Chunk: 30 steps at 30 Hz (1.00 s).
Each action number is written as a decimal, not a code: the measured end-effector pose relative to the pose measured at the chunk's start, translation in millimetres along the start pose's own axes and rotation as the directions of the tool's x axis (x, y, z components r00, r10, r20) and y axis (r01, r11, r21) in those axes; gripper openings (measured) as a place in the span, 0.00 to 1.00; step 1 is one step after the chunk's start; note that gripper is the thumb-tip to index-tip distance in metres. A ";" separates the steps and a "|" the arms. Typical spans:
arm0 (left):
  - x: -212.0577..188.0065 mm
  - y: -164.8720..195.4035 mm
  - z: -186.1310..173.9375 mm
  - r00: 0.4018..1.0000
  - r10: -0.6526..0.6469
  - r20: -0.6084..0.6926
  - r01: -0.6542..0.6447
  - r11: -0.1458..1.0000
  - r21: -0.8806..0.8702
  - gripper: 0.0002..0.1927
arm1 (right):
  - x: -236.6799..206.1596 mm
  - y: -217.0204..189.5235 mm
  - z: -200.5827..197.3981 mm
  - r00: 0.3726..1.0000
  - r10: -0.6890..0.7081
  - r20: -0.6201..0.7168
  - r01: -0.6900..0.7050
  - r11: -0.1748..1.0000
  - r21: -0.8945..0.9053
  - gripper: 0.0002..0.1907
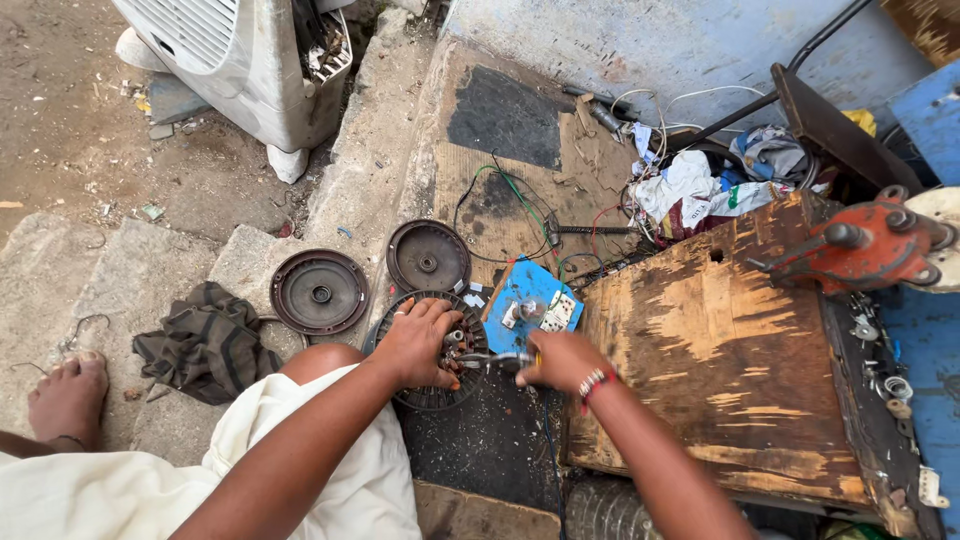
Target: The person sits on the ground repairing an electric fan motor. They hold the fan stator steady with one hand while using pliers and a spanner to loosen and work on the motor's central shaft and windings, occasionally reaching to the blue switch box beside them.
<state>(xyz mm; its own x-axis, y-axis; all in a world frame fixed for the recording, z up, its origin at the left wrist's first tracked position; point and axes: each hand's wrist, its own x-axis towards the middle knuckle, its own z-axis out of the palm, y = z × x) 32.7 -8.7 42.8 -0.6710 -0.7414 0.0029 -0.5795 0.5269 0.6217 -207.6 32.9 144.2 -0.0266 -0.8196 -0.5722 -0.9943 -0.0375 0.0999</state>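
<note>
Two hands work together: the left hand (422, 343) lies spread, fingers curled, on a round slotted metal stator (432, 352) lying on the ground; the right hand (562, 360) is closed around pliers (493, 359) whose tips reach the stator's centre. Two round, dished metal covers (320, 292) lie beside it. One worn wooden board (725, 350) sits to the right, one crumpled cloth (207, 342) to the left.

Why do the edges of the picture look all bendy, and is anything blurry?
Head view: the wide lens curves the edges, so the wooden board looks stretched. Daylight is soft, without harsh shadows. The left hand and right hand on the round motor part look fairly sharp.
</note>
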 end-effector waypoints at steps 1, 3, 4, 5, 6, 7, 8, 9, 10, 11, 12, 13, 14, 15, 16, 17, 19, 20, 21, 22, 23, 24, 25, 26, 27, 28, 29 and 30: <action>0.3 -0.3 -0.1 1.000 0.001 -0.008 -0.001 1.000 -0.003 0.59 | -4.3 8.9 18.1 1.000 -0.009 -0.024 0.013 0.988 0.156 0.30; 0.4 -0.1 0.4 1.000 0.006 -0.017 -0.006 1.000 -0.009 0.59 | -11.6 20.2 56.2 0.999 -0.020 -0.038 0.033 0.921 0.389 0.30; 1.0 -0.2 0.4 1.000 0.005 -0.014 -0.005 1.000 -0.004 0.59 | -14.3 23.5 73.2 0.999 -0.030 -0.033 0.042 0.887 0.460 0.29; 1.3 -0.1 0.4 1.000 0.003 -0.013 -0.003 1.000 -0.002 0.59 | -16.6 25.1 88.4 0.999 -0.043 -0.027 0.051 0.849 0.525 0.29; 1.4 0.2 0.8 1.000 0.000 -0.012 0.000 1.000 -0.002 0.59 | -19.4 25.9 100.9 0.999 -0.021 -0.050 0.047 0.814 0.579 0.27; 1.6 0.0 0.8 1.000 0.002 -0.015 -0.002 1.000 -0.001 0.59 | -21.5 25.7 110.4 0.997 -0.001 -0.073 0.047 0.775 0.630 0.25; 1.6 -0.1 0.8 1.000 0.003 -0.018 -0.003 1.000 -0.001 0.60 | -23.8 24.3 116.2 0.995 0.020 -0.093 0.049 0.733 0.678 0.23; 1.4 0.0 1.2 1.000 0.005 -0.018 -0.005 1.000 -0.002 0.60 | -25.8 22.9 119.6 0.993 0.069 -0.097 0.017 0.728 0.685 0.22; 1.1 0.1 1.3 1.000 0.005 -0.016 -0.005 1.000 -0.004 0.59 | -27.4 21.5 121.8 0.988 0.118 -0.101 -0.015 0.720 0.694 0.22; 0.8 -0.2 1.2 1.000 0.005 -0.017 -0.005 1.000 -0.007 0.59 | -28.2 21.0 123.6 0.981 0.166 -0.105 -0.045 0.713 0.700 0.22; 1.0 -0.4 1.4 1.000 0.003 -0.022 -0.003 1.000 -0.009 0.59 | -28.6 20.7 125.3 0.974 0.204 -0.103 -0.078 0.720 0.689 0.22; 1.0 -0.7 1.3 1.000 0.003 -0.020 -0.003 1.000 -0.011 0.59 | -29.6 19.3 124.9 0.965 0.242 -0.102 -0.110 0.726 0.679 0.23; 0.9 -0.8 1.3 1.000 0.002 -0.016 -0.003 1.000 -0.015 0.60 | -30.4 18.0 124.4 0.955 0.280 -0.100 -0.144 0.730 0.668 0.24; 0.9 -0.9 1.3 1.000 0.001 -0.012 -0.001 1.000 -0.019 0.60 | -31.1 16.4 124.1 0.952 0.283 -0.112 -0.144 0.744 0.653 0.26; 0.9 -1.1 1.1 1.000 0.001 -0.012 -0.001 1.000 -0.014 0.60 | -31.8 15.1 123.9 0.950 0.286 -0.125 -0.145 0.757 0.637 0.28; 1.0 -1.2 1.0 1.000 0.001 -0.012 -0.001 1.000 -0.011 0.60 | -32.3 13.8 124.1 0.947 0.290 -0.135 -0.147 0.770 0.621 0.30; 1.5 -1.3 0.7 1.000 -0.004 -0.003 0.004 1.000 -0.007 0.60 | -32.9 12.4 124.8 0.955 0.278 -0.103 -0.167 0.790 0.590 0.30; 1.6 -1.1 0.8 1.000 -0.008 0.006 0.008 1.000 -0.007 0.61 | -32.8 12.4 125.3 0.958 0.274 -0.086 -0.177 0.800 0.574 0.30; 1.8 -1.3 0.6 1.000 -0.012 0.014 0.012 1.000 -0.004 0.61 | -32.5 13.0 125.9 0.960 0.276 -0.035 -0.212 0.806 0.553 0.29; 2.2 -1.6 0.4 1.000 -0.011 0.013 0.011 1.000 0.001 0.61 | -31.8 14.0 126.8 0.961 0.278 0.014 -0.243 0.812 0.531 0.29; 2.1 -1.7 0.6 1.000 -0.011 0.014 0.011 1.000 0.005 0.61 | -30.9 15.8 127.7 0.958 0.280 0.065 -0.274 0.818 0.506 0.29; 2.2 -1.8 0.8 1.000 -0.010 0.015 0.010 1.000 0.008 0.61 | -29.8 17.8 129.1 0.964 0.260 0.063 -0.254 0.816 0.519 0.28; 2.3 -2.2 0.9 1.000 -0.006 0.013 0.006 1.000 0.009 0.61 | -28.6 20.1 130.9 0.969 0.240 0.062 -0.235 0.812 0.534 0.27; 2.3 -2.5 1.1 1.000 -0.003 0.010 0.003 1.000 0.009 0.61 | -27.5 22.8 133.1 0.973 0.221 0.060 -0.217 0.808 0.548 0.27; 2.2 -2.7 1.5 1.000 0.000 0.007 0.000 1.000 0.007 0.61 | -26.6 25.1 136.3 0.975 0.204 0.085 -0.214 0.774 0.596 0.24; 2.2 -3.0 1.8 1.000 0.002 0.004 -0.002 1.000 0.004 0.61 | -25.9 27.5 139.7 0.977 0.185 0.108 -0.211 0.738 0.641 0.22; 2.2 -3.5 2.1 1.000 0.003 0.000 -0.003 1.000 0.001 0.61 | -25.3 29.2 144.0 0.978 0.164 0.129 -0.208 0.699 0.684 0.20; 2.0 -3.8 2.6 1.000 0.004 -0.003 -0.004 1.000 -0.003 0.61 | -25.1 30.6 148.6 0.982 0.104 0.159 -0.188 0.637 0.747 0.17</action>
<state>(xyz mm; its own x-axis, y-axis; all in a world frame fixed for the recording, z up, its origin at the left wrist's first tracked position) 32.4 -11.1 38.4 -0.6719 -0.7406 0.0079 -0.5754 0.5286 0.6240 -252.7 137.3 40.7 -0.1456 -0.7180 -0.6807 -0.7058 0.5575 -0.4370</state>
